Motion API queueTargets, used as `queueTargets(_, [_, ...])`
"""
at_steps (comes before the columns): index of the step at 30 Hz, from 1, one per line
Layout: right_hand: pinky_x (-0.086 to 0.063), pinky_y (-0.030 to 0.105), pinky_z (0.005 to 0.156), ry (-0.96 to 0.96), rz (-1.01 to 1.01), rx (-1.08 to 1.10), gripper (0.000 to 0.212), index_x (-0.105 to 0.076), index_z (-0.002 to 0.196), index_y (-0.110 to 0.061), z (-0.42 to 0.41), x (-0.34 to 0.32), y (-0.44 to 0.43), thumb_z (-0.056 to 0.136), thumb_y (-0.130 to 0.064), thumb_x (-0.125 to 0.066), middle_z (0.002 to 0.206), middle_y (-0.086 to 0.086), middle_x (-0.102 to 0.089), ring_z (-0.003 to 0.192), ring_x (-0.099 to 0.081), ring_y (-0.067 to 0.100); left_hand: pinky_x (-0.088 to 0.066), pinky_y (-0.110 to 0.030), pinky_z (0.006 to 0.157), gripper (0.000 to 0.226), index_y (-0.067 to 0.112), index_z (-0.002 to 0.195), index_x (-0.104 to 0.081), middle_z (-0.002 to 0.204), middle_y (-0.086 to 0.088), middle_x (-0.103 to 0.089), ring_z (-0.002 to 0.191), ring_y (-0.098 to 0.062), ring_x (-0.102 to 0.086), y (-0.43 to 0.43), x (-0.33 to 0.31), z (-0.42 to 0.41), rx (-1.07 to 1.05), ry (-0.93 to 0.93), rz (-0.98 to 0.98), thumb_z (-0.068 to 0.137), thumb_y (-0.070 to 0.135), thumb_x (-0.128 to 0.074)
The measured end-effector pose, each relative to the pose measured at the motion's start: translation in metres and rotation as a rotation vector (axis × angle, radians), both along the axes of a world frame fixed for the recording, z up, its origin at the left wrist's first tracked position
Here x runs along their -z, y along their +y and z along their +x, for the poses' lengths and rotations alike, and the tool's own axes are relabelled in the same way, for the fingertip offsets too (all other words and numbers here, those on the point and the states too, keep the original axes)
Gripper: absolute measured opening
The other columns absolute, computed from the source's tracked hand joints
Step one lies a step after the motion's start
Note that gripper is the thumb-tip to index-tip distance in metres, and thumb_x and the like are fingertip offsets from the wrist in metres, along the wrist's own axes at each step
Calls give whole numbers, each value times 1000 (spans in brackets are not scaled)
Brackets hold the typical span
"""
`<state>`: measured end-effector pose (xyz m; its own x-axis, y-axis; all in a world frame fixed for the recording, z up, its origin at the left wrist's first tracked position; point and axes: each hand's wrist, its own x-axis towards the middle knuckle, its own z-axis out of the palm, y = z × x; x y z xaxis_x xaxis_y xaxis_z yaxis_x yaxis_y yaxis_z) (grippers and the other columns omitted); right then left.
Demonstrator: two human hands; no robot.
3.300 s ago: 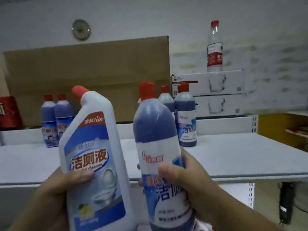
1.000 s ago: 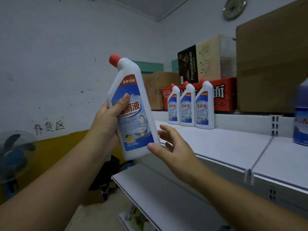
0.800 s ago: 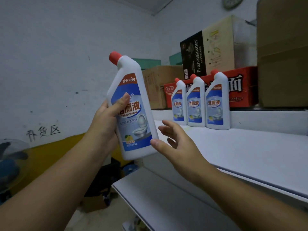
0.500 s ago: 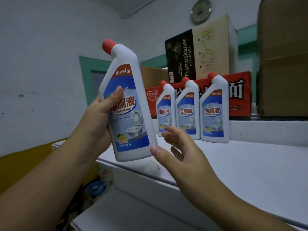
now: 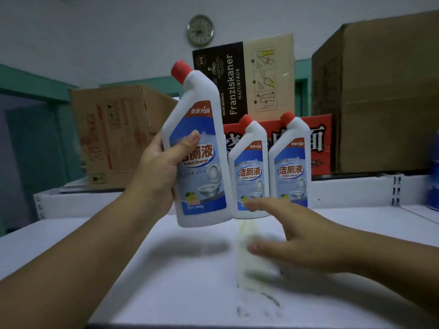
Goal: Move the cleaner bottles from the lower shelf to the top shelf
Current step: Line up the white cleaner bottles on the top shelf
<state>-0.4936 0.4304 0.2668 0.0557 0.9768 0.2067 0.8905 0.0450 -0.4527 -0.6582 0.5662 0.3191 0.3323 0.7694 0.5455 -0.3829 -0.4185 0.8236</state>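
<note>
Bottle [image 5: 202, 160] gripped within left hand [image 5: 156, 172] fingers [image 5: 187, 144].

Bottle [image 5: 202, 148]: "Toilet cleaner" (box [image 5: 228, 84]: "Franziskaner")

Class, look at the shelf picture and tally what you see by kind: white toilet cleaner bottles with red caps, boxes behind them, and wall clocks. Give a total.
White plastic toilet cleaner bottles with red caps: 3, one held, two standing
Boxes (brown cardboard, black-and-tan Franziskaner, red printed): 4
Round wall clock: 1
Total: 8
</note>
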Motion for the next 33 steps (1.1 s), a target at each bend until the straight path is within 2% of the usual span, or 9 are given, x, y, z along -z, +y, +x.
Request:
queueTargets(2, [-27, 26, 111, -186, -115, 11, 71, -22, 141, -45, 11, 2, 15, 79, -66, -52, 149, -24, -24, 133, -28, 1, -60, -37, 61, 51, 19, 113, -60, 96, -2, -75, 83, -22, -74, 15, 3, 1, -12, -12, 0, 66, 33, -71])
queueTargets(5, [-22, 27, 111, -283, -199, -5, 71, -22, 143, -40, 22, 10, 36, 82, -67, -45, 152, -19, -21, 135, -26, 5, -60, -38, 64, 44, 20, 105, -60, 93, -1, -75, 83, -22, -73, 37, 5, 3, -47, 4, 26, 65, 31, -73])
queueTargets(12, [-20, 21, 110, -193, -270, -46, 62, -28, 140, -45, 34, 20, 56, 84, -67, -43, 149, -28, -21, 132, -24, -4, -60, -38, 67, 41, 25, 101, -59, 91, 4, -75, 81, -17, -74, 71, 20, 25, -67, 81, 2, 63, 31, -72])
queueTargets(16, [-17, 21, 110, -162, -316, -49, 62, -25, 139, -49, 37, 20, 60, 83, -67, -43, 150, -32, -15, 123, -20, -11, -57, -26, 56, 41, 24, 101, -59, 87, 9, -75, 78, -12, -73, 78, 42, 33, -75, 33, 5, 63, 32, -71])
queueTargets(20, [-18, 21, 110, -153, -324, -46, 62, -24, 139, -50, 37, 22, 63, 83, -67, -42, 149, -34, -15, 121, -19, -12, -56, -21, 56, 40, 24, 101, -57, 86, 11, -75, 79, -9, -72, 77, 52, 43, -70, 46, 42, 64, 32, -69])
queueTargets(23, [-18, 17, 106, -155, -316, -45, 61, -25, 139, -51, 36, 22, 61, 83, -67, -42, 148, -34, -17, 120, -21, -12, -57, -20, 58, 49, 29, 108, -52, 95, 11, -71, 82, -5, -71, 74, 57, 46, -112, 112, 83, 63, 37, -69])
queueTargets(26, [-19, 18, 107, -144, -310, -48, 61, -26, 138, -51, 36, 23, 60, 83, -67, -43, 149, -34, -17, 122, -22, -11, -57, -18, 63, 70, 36, 120, -42, 105, 17, -63, 93, -7, -66, 70, 63, 41, -148, 250, 138, 61, 29, -79])
queueTargets(29, [-21, 21, 110, -131, -304, -39, 60, -28, 137, -51, 37, 23, 60, 82, -68, -44, 149, -33, -18, 130, -23, -7, -58, -26, 74, 88, 39, 125, -38, 110, 18, -61, 99, -8, -64, 71, 65, 35, -163, 313, 167, 49, 32, -82])
queueTargets(33, [-21, 20, 109, -120, -305, -37, 59, -29, 138, -49, 39, 25, 60, 83, -65, -45, 148, -32, -21, 130, -24, -7, -58, -34, 80, 85, 41, 121, -39, 109, 18, -61, 98, -7, -63, 75, 59, 35, -177, 379, 178, 47, 37, -81])
